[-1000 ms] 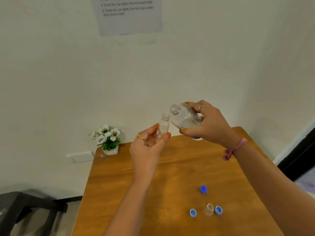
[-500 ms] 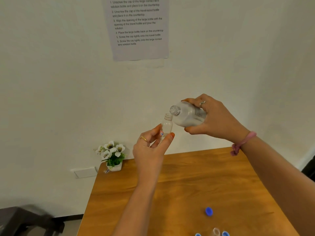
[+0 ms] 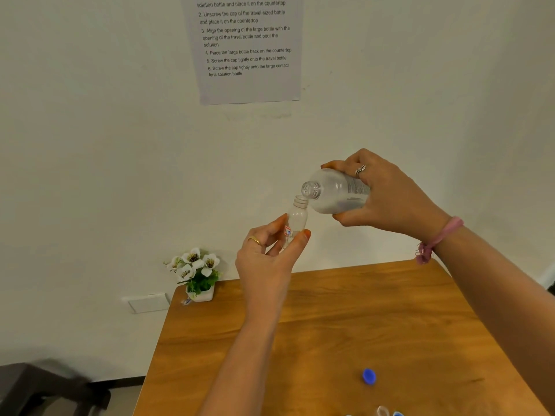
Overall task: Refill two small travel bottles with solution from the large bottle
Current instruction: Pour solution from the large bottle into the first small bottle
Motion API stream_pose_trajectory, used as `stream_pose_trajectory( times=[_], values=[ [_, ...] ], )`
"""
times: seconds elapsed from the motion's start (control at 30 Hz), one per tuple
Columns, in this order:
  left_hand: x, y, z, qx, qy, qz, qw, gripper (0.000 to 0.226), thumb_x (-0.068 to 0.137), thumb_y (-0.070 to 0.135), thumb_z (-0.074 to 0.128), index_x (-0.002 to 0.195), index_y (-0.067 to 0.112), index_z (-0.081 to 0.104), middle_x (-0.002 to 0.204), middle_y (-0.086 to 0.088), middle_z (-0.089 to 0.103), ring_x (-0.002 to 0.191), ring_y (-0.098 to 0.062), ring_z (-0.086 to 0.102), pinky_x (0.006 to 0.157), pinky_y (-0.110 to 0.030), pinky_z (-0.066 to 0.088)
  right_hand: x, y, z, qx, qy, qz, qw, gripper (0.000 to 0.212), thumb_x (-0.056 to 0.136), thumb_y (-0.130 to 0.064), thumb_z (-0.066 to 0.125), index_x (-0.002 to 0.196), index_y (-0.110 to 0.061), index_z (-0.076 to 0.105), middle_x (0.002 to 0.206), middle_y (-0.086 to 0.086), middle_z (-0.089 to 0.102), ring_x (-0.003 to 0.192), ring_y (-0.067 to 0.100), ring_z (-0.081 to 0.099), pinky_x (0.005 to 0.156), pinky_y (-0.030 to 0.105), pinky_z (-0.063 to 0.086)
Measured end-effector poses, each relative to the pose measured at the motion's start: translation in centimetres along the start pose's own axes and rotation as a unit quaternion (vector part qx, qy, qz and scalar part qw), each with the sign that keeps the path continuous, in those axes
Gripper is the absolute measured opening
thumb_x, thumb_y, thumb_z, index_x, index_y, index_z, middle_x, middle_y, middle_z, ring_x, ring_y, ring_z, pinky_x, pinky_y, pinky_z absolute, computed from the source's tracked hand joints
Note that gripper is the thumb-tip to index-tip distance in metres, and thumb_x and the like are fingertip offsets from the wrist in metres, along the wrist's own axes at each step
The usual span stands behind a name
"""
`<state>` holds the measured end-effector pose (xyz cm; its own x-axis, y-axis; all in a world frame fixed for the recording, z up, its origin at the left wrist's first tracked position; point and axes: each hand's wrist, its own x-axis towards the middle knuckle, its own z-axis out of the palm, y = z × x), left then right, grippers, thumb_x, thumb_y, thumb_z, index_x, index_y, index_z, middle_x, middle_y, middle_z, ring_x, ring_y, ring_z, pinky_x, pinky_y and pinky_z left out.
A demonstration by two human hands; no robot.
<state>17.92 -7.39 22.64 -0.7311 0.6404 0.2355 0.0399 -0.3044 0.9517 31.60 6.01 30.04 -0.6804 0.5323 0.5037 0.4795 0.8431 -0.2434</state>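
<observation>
My left hand [image 3: 270, 259] pinches a small clear travel bottle [image 3: 297, 217] upright, raised well above the wooden table [image 3: 330, 340]; the bottle has no cap. My right hand [image 3: 387, 193] grips the large clear bottle [image 3: 336, 192], tipped on its side with its open neck just above and touching the small bottle's mouth. A second small bottle [image 3: 382, 411] stands uncapped at the bottom edge of the view, mostly cut off. A blue cap [image 3: 369, 376] lies on the table, and another blue cap [image 3: 398, 413] peeks in beside the second bottle.
A small pot of white flowers [image 3: 196, 276] stands at the table's far left corner against the wall. A printed instruction sheet [image 3: 246, 46] hangs on the wall above. A dark chair [image 3: 45, 388] sits left of the table.
Both hands have lifted the bottles higher. The large bottle has tipped further toward horizontal and its neck has come down onto the small bottle's mouth. The view has tilted upward.
</observation>
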Motion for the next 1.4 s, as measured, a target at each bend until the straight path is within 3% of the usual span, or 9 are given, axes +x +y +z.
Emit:
stream_pose_trajectory(
  times=[0.23,0.53,1.1,1.4],
  values=[
    [0.2,0.1,0.1,-0.011,0.003,0.003,1.000,0.035,0.071,0.011,0.084,0.100,0.025,0.070,0.105,-0.002,0.071,0.091,-0.002,0.069,0.083,-0.019,0.056,0.7,0.0,-0.1,-0.034,0.011,-0.020,0.999,0.074,0.067,-0.037,0.079,0.133,-0.031,0.046,0.116,-0.002,0.050,0.099,0.009,0.043,0.080,0.031,0.051],
    [0.4,0.3,0.0,-0.024,0.003,0.000,1.000,0.034,0.070,0.010,0.084,0.097,0.028,0.070,0.105,-0.004,0.071,0.094,-0.008,0.070,0.085,-0.023,0.057,1.1,-0.1,-0.3,-0.051,0.019,-0.044,0.998,0.074,0.066,-0.033,0.080,0.132,-0.027,0.048,0.117,0.003,0.051,0.104,0.019,0.049,0.083,0.032,0.049],
    [0.3,0.1,0.4,-0.026,0.005,0.004,1.000,0.035,0.071,0.010,0.083,0.102,0.021,0.071,0.105,-0.003,0.071,0.092,-0.003,0.069,0.081,-0.016,0.055,1.5,0.1,-0.9,-0.084,0.022,-0.073,0.994,0.074,0.064,-0.027,0.083,0.131,-0.022,0.051,0.117,0.010,0.054,0.103,0.026,0.052,0.082,0.030,0.043],
    [0.1,0.1,0.4,-0.025,0.007,0.002,1.000,0.035,0.071,0.010,0.083,0.102,0.022,0.071,0.105,-0.004,0.071,0.091,-0.002,0.069,0.085,-0.023,0.057,1.6,0.0,-1.0,-0.090,0.028,-0.089,0.992,0.073,0.064,-0.026,0.083,0.130,-0.022,0.052,0.115,0.010,0.055,0.101,0.026,0.052,0.080,0.035,0.048]
  ],
)
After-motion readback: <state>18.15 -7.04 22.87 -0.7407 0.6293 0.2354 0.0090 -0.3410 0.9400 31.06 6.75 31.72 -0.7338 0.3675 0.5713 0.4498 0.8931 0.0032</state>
